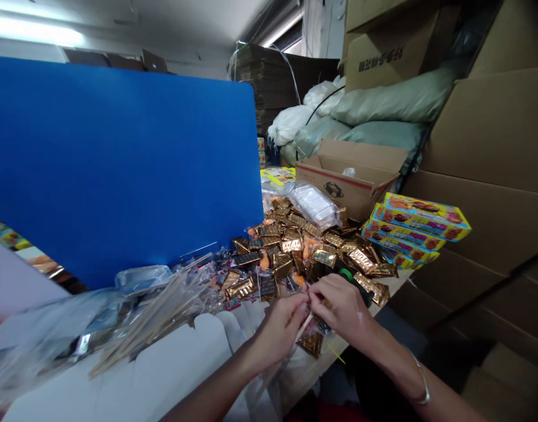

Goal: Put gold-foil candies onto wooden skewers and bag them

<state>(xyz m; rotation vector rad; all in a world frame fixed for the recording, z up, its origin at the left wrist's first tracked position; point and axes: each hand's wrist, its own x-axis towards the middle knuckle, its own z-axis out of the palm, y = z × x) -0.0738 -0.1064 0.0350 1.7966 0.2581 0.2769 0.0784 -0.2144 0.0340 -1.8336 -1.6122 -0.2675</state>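
My left hand (280,328) and my right hand (339,305) meet fingertip to fingertip over the near edge of the table, both closed in a pinch. A pale wooden stick (305,326) slants down from between them, its upper end at my left fingers. Whatever my right fingertips pinch is hidden. Just beyond lies a heap of gold-wrapped packets (290,243) mixed with small orange pieces (264,260). One gold packet (310,344) rests below my hands, near a thin yellow strip (336,353). A green ring-shaped thing (346,274) shows behind my right hand.
Long wooden sticks (150,319) in clear plastic lie left, beside white card (176,363). A blue panel (128,170) stands behind them. Yellow printed boxes (418,225) are stacked right, near an open carton (352,181). Clear-wrapped white trays (315,205) lie on the heap.
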